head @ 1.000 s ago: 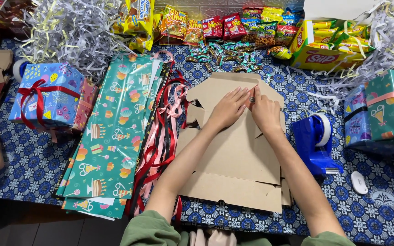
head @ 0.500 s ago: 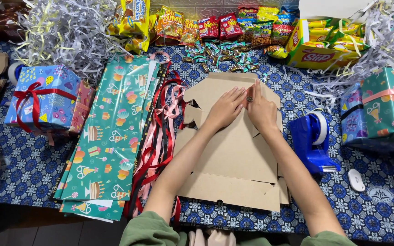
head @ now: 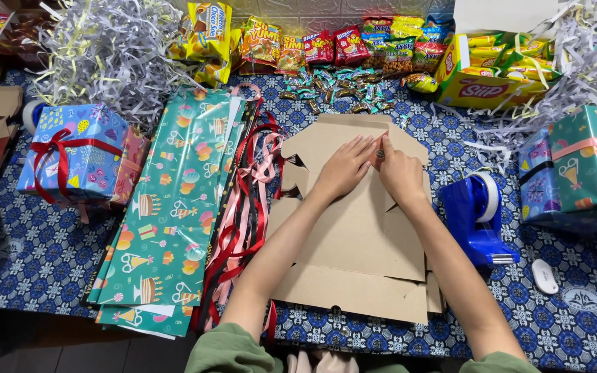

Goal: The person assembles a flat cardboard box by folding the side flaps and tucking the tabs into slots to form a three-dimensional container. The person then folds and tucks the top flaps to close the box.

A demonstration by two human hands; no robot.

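While both palms press flat, left hand and right hand touch, fingers extended, on flattened cardboard box, mid-table.

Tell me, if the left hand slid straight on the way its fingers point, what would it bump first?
Probably the right hand: the left hand points toward it across the flat cardboard box.

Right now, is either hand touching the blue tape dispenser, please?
No, both the left hand and right hand rest on the cardboard, apart from the tape dispenser.
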